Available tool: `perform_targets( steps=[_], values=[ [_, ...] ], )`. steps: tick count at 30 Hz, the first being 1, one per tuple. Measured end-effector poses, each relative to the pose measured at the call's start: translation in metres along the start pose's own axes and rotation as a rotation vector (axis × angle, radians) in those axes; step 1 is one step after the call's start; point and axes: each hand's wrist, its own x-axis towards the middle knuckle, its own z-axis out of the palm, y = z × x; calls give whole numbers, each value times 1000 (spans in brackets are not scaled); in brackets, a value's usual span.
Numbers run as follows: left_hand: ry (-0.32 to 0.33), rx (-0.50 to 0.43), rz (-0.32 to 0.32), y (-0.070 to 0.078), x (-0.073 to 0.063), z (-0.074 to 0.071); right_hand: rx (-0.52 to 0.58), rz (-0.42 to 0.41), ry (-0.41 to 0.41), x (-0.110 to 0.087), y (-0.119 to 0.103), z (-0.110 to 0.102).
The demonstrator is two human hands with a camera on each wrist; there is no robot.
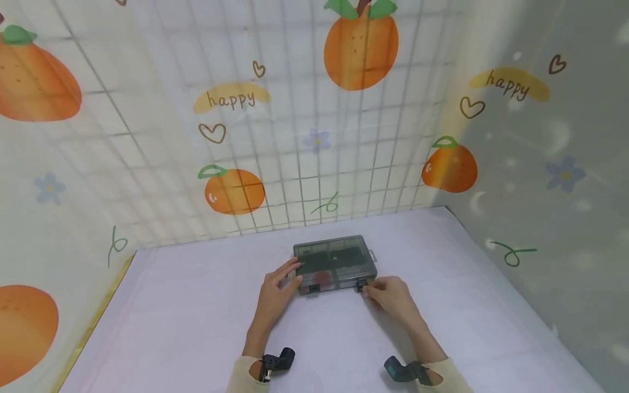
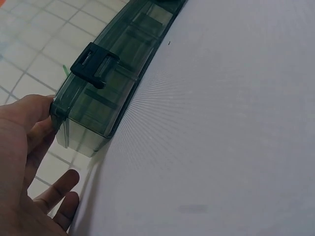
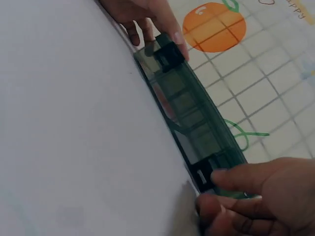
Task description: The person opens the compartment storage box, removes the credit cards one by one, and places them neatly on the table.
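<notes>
A see-through dark green compartment box [image 1: 336, 262] sits on the white table with its lid down. Two black latches are on its front side: the left latch [image 2: 93, 64] and the right latch [image 3: 202, 173]. Something reddish [image 1: 322, 279] shows through the front left part. At the box's left end, my left hand [image 1: 276, 295] rests with thumb and fingertips against the edge, its lower fingers extended and free of it. My right hand [image 1: 393, 295] is at the front right corner, thumb on the right latch and the other fingers curled below, pinching it.
The white tabletop [image 1: 187, 316] spreads around the box. Behind it hangs a curtain [image 1: 285, 147] printed with oranges and a grid, and another patterned curtain [image 1: 550, 218] borders the right side. Each wrist wears a small black camera [image 1: 279, 360].
</notes>
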Motion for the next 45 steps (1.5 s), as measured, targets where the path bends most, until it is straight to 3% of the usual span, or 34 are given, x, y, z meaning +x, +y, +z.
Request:
perform_targets(
  steps=[5, 13, 22, 33, 38, 45],
  values=[
    [2, 22, 20, -6, -1, 1, -62, -20, 24, -6, -4, -4],
    [-11, 6, 14, -7, 1, 0, 91, -134, -51, -8, -17, 25],
    [-6, 2, -13, -8, 0, 0, 369, -85, -294, -7, -24, 59],
    [-1, -17, 0, -7, -1, 3, 453, -80, -319, 0, -32, 73],
    [-1, -4, 34, -5, -1, 1, 470, -47, -351, 4, -35, 80],
    [3, 15, 32, -5, 0, 0, 483, 4, -391, 8, -42, 83]
  ],
)
